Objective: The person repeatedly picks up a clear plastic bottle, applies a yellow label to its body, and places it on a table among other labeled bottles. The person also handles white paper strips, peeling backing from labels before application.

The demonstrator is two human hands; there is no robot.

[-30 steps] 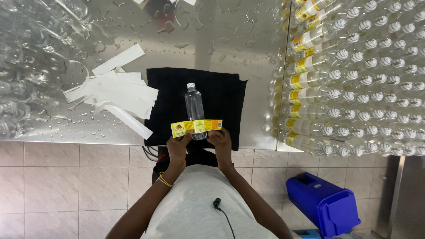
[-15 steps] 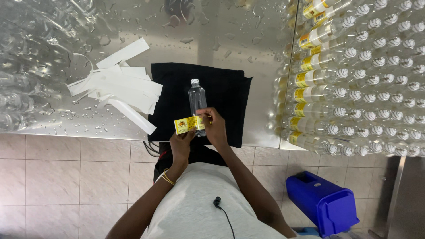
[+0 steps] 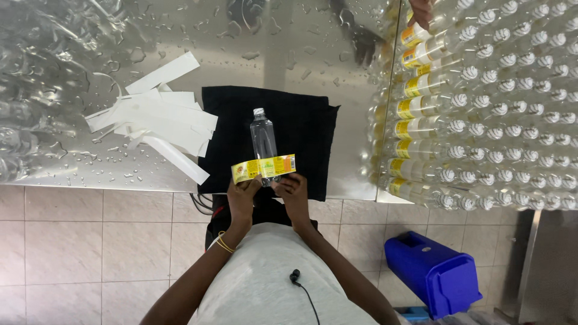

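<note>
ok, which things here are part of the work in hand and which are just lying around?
In hand:
left hand
right hand
yellow label
clear bottle
black cloth

Lying about:
white strips
labelled bottles, stacked
blue bin
metal table

The left hand (image 3: pixel 242 198) and right hand (image 3: pixel 294 191) held a yellow label (image 3: pixel 264 168) flat across a clear bottle (image 3: pixel 264 140). The bottle lay on a black cloth (image 3: pixel 304 129). White paper strips (image 3: pixel 158 120) lay beside it, and many bottles (image 3: pixel 481 108) were stacked to the right.
</note>
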